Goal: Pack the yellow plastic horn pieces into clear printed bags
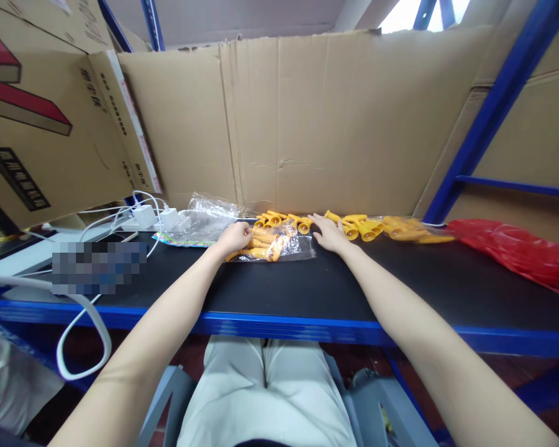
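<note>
My left hand (235, 238) is closed at the left end of a clear plastic bag (302, 250), pinching its edge. Inside the bag lie several yellow plastic pieces (263, 243). My right hand (331, 234) rests with its fingers apart, palm down, beside loose yellow pieces with flared, cup-like ends (368, 230); its fingertips reach towards others of the same kind (302, 225) behind the bag. Whether those fingertips touch a piece, I cannot tell. Further right is another clear bag of yellow pieces (407, 228).
Along the back of the black tabletop (284, 292) stands a cardboard wall (335, 124). A red plastic bag (517, 248) lies at the right. At the left are empty-looking clear packaging (205, 214), white chargers (144, 216) and looping cables (97, 323). A blue post (489, 105) slants at the right.
</note>
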The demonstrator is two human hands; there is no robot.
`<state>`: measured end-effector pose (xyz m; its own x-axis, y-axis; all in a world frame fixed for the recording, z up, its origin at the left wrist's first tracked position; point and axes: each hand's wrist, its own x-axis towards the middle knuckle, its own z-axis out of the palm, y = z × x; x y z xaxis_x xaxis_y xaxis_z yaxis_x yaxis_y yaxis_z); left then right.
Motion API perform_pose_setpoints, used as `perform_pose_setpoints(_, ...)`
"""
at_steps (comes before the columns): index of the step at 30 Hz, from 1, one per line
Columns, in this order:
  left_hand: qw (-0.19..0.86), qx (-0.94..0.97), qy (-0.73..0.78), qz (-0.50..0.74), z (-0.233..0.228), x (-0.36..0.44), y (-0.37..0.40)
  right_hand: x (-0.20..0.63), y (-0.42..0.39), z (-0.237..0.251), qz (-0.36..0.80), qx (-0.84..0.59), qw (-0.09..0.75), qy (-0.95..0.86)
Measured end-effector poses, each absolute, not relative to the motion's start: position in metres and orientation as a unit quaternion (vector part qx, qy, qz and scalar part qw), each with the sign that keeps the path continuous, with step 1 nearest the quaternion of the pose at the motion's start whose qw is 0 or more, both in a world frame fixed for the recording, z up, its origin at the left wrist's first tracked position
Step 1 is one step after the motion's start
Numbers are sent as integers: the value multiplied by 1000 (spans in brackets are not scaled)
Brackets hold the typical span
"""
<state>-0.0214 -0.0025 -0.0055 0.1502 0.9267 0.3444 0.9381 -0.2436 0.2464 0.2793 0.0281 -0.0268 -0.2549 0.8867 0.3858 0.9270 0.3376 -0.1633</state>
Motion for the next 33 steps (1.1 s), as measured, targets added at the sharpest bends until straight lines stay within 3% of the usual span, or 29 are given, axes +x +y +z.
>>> perform_pose_setpoints(17,21,-766,-608,-208,-3,-20,-5,265,24,-16,-74,-552,159,-815)
perform_pose_setpoints(24,19,-766,-610,-204,-4,-21,-3,270,16,-2,-33,-580,161,-798)
perform_pose_setpoints(29,16,-769,-604,-211,-3,-20,-5,277,9,9,76,-597,129,-788)
perform_pose_setpoints(33,12,-767,-605,-214,-2,-19,-8,285,10,7,42,-633,99,-767)
